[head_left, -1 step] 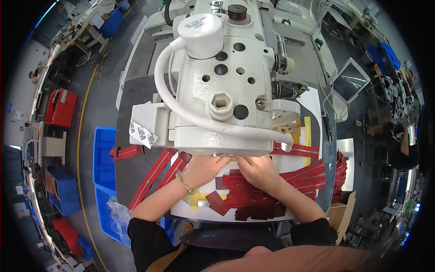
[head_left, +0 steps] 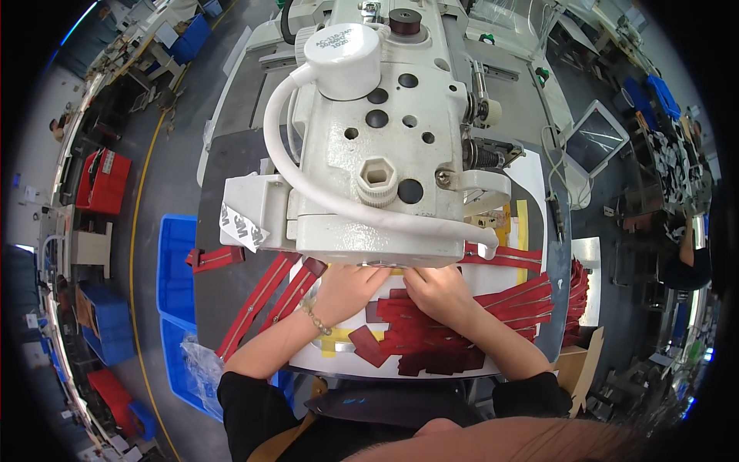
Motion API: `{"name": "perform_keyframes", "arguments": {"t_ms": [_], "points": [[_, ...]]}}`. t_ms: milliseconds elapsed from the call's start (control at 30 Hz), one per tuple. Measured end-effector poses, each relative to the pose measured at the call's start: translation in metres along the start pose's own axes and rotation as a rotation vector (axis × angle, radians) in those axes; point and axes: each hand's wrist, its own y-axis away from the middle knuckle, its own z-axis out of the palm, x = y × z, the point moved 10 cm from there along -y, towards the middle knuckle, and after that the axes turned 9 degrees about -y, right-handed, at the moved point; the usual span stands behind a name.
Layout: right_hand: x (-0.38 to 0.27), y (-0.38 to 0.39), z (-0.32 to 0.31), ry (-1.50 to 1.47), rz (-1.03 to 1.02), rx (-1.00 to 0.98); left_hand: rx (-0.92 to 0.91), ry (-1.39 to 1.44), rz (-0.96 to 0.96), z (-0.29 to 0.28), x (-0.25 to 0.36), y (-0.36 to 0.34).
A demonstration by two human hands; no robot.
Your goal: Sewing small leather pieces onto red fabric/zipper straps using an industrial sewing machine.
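Note:
Both my hands reach under the front of a white sewing machine head [head_left: 377, 239], whose lower edge hides my fingertips. My left hand [head_left: 350, 291], with a bead bracelet at the wrist, has its fingers bent inward. Close beside it, my right hand [head_left: 439, 292] is curled the same way. What they pinch cannot be made out. Red zippers [head_left: 258, 304] run down to the left of my left hand. A heap of red zippers [head_left: 431, 327] with fabric ends lies under and beside my right forearm. Another red zipper [head_left: 508, 255] lies behind my right hand.
A short red zipper piece [head_left: 215, 259] lies on the dark table at left. Blue bins [head_left: 177, 266] stand beside the table's left edge, one with clear plastic in it. Yellow tape [head_left: 523, 231] marks the white work surface. At the back right is a tilted screen [head_left: 596, 135].

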Motion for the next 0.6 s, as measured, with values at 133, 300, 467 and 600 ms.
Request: {"name": "perform_keyframes", "arguments": {"t_ms": [133,300,467,600], "points": [[0.000,0.001,0.001,0.013,-0.003,0.005,0.151,-0.056,0.025,-0.022,0.010,0.004],[0.002,0.000,0.002,0.008,-0.008,0.007,0.025,0.039,-0.125,-0.005,-0.009,0.010],[0.007,0.001,0.004,0.003,-0.012,0.008,0.055,0.021,-0.148,-0.006,-0.014,0.008],[0.006,0.000,0.003,-0.003,-0.015,0.012,0.017,-0.035,-0.137,0.002,-0.017,0.011]]}}
